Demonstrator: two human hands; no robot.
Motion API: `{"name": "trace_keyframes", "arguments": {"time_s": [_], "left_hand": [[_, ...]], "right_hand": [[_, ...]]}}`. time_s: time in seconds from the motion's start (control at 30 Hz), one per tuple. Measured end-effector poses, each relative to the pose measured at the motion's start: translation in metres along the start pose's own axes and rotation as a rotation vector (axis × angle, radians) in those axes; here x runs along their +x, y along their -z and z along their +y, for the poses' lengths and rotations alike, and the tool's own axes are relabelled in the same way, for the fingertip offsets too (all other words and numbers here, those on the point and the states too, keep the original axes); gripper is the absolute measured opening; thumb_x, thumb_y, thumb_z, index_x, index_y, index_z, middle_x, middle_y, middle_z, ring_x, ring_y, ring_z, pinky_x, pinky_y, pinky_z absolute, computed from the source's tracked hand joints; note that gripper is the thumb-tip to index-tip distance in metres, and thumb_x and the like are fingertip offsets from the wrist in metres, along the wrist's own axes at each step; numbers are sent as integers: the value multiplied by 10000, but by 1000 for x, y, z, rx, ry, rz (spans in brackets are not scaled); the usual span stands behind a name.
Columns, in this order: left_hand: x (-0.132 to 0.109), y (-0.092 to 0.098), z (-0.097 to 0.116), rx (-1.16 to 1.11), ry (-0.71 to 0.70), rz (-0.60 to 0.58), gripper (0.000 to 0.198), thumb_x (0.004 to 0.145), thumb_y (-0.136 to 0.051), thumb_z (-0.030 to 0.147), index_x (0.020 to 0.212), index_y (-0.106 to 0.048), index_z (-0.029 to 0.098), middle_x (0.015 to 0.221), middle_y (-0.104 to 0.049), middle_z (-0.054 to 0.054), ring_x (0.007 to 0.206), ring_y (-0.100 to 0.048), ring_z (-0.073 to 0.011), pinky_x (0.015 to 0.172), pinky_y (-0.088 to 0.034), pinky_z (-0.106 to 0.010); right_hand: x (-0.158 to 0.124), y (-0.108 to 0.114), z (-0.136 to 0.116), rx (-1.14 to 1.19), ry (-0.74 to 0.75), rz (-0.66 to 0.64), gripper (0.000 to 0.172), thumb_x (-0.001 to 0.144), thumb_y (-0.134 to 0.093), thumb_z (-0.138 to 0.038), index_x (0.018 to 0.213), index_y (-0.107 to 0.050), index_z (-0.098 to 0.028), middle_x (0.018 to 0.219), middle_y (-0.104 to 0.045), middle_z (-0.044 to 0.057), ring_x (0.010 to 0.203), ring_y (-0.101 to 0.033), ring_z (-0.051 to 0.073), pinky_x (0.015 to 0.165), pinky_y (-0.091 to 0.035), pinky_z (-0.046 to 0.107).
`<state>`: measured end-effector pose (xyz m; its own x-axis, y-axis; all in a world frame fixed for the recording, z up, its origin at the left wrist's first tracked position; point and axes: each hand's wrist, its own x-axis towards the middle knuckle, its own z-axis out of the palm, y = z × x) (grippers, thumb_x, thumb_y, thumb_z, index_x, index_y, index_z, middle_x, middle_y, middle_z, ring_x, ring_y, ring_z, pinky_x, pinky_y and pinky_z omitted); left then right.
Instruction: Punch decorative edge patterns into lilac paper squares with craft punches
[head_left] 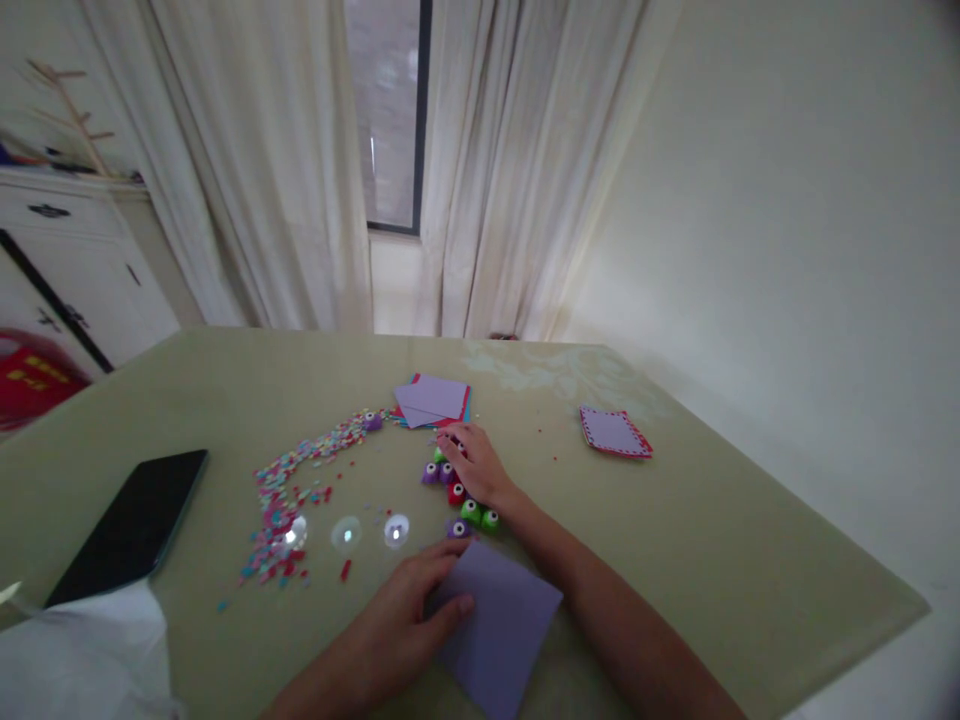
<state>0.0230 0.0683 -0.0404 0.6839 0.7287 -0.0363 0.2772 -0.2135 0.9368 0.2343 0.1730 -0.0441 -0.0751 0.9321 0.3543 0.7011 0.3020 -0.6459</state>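
My left hand [420,610] pinches a purple paper card [499,625] at its left edge, thumb on top, just above the near side of the table. My right hand [477,462] reaches over a cluster of small craft punches with white eye-like spots. Its fingers curl around a dark red one [461,450], mostly hidden by the hand. Around it stand a red punch [456,493], several purple ones [430,473] and green ones [471,511]. Another purple punch [459,528] sits just beyond the held card.
Purple, red and blue cards [435,397] lie stacked behind the punches. A stack of dotted-edge cards [615,432] rests at right. Paper confetti [315,450] curves along the left, near clear round discs [346,535]. A black tablet [131,525] and white plastic [90,655] lie far left.
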Motion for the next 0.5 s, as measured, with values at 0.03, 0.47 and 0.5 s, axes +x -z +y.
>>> {"name": "trace_keyframes", "arguments": {"time_s": [0.03,0.47,0.5], "left_hand": [[0,-2,-1,15,-1,32,428,936,-660,486,1315,-729,299,1522,-612,-66,1422,-523,-338,1228,-367,-489],[20,32,0,104,13,486,340,920,-629,390,1128,-789,174,1287,-741,-158,1218,-663,-343,1095,-466,-484],[20,34,0,106,18,519,339,910,-639,398,1118,-787,176,1277,-745,-156,1208,-666,-342,1087,-469,-477]], "right_hand": [[3,-6,-6,8,15,-6,383,1088,-475,-478,1194,-714,-199,1210,-708,93,1165,-606,212,1066,-424,363],[55,-46,-20,168,40,-62,636,1132,-173,-474,1230,-730,-184,1287,-723,100,1252,-631,196,1112,-450,364],[53,-42,-17,175,32,-51,649,1130,-151,-476,1272,-710,-180,1322,-707,107,1283,-616,200,1133,-438,379]]}}
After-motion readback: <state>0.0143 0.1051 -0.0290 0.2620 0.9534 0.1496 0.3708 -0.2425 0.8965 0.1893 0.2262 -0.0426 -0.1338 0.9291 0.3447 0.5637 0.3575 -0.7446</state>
